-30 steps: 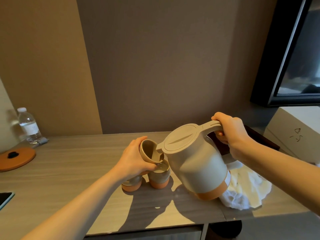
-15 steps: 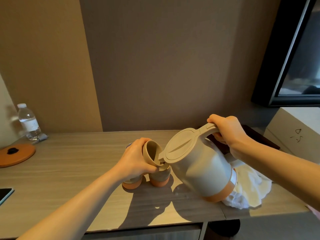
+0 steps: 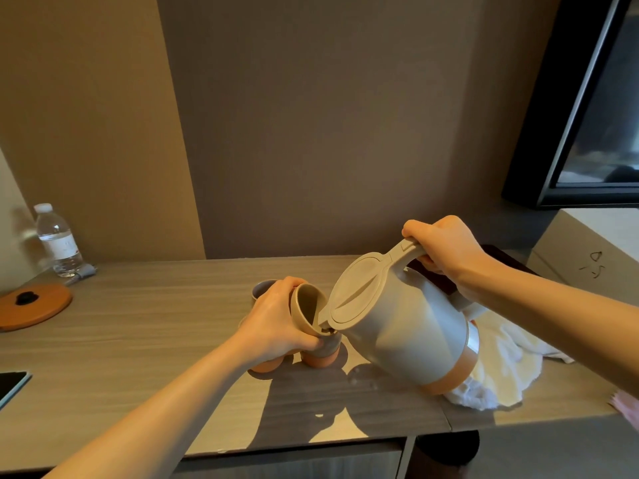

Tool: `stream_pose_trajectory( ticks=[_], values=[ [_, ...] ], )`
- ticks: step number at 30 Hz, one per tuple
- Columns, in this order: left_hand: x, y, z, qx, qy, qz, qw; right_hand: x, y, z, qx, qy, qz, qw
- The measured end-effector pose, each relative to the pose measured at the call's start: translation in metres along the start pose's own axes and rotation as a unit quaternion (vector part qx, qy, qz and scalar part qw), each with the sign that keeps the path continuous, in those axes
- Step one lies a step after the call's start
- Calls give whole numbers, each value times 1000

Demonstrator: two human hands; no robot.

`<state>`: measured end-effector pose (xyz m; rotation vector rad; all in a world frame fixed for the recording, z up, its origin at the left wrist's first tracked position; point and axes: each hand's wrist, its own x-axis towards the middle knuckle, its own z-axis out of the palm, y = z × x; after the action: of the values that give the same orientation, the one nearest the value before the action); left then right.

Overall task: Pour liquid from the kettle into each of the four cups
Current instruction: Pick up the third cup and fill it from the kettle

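Note:
My right hand (image 3: 446,248) grips the handle of a beige kettle (image 3: 408,326) with an orange base band, tilted steeply to the left. Its spout reaches into the mouth of a beige cup (image 3: 307,305) that my left hand (image 3: 276,323) holds tilted toward the kettle. Two more cups with orange bases stand below my left hand: one (image 3: 323,354) under the spout and one (image 3: 266,364) partly hidden by my palm. The rim of another cup (image 3: 261,288) shows behind my left hand.
A water bottle (image 3: 58,242) and an orange round lid (image 3: 33,307) sit at the far left of the wooden table (image 3: 138,323). A phone (image 3: 12,383) lies at the left edge. A white cloth (image 3: 501,368) lies behind the kettle. A cardboard box (image 3: 587,254) stands at right.
The kettle has tipped further to the left and its spout has gone deeper into the held cup. My left hand has kept the cup tilted toward it.

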<state>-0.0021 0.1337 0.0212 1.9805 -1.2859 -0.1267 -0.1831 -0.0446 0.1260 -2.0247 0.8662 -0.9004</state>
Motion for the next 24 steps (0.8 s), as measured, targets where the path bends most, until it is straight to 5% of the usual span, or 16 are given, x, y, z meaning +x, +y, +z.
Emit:
stream_pose_trajectory(
  ticks=[24],
  values=[
    [-15, 3, 12, -44, 4, -42, 998, 2, -8, 4, -67, -19, -38, 997]
  ],
)
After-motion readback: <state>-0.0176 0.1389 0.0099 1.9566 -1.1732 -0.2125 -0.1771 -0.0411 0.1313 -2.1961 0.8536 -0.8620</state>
